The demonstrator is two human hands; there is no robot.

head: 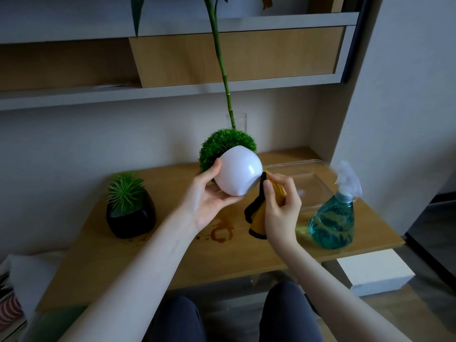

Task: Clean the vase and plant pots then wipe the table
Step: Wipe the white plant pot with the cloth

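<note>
Left hand (pixel 209 201) fingers curl around the tilted white pot (pixel 238 172), held above the worktop (pixel 172 255) middle; right hand (pixel 281 206) fingers pinch a yellow cloth (pixel 259 218) against its side. Smooth and cupped one-handed, the pot could slip onto the stained worktop.

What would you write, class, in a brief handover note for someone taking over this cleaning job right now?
Left hand: holds the white pot tilted above the table.
Right hand: pinches the yellow cloth against the pot's base.
Black pot stands at left, vase at the back, spray bottle at right.
Done: white pot being wiped.
Left: black pot and vase, as far as can be told, then the table, where brown stains show.
</note>
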